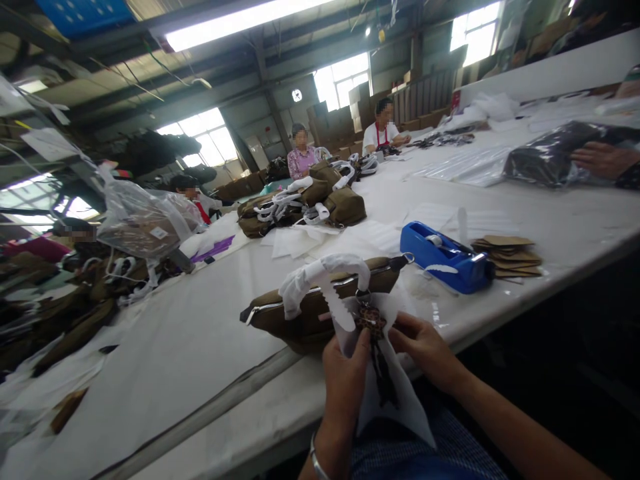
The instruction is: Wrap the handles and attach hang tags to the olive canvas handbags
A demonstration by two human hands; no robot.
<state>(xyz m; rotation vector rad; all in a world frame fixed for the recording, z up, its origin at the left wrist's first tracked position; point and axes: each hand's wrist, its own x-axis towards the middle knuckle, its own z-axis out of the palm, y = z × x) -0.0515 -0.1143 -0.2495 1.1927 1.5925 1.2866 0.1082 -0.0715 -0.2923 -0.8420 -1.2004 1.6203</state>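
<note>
An olive-brown handbag (295, 317) with a silver zip sits at the table's near edge, its handle (325, 267) wrapped in white paper. From a ring on the bag hangs a leopard-patterned bow charm (371, 320) with a dark tassel (384, 377). Behind the charm lies a white tissue sheet (400, 393) that drapes over the edge. My left hand (347, 363) pinches the sheet and charm, thumb on the front. With closed fingers, my right hand (420, 343) grips the sheet's right side.
A blue tape dispenser (445, 260) stands to the right, beside stacked brown paper pieces (507, 257). Several wrapped-handle bags (345, 203) are heaped farther back. A co-worker's hand (600, 160) touches a plastic-wrapped dark bag (545, 157). Other people sit across the table.
</note>
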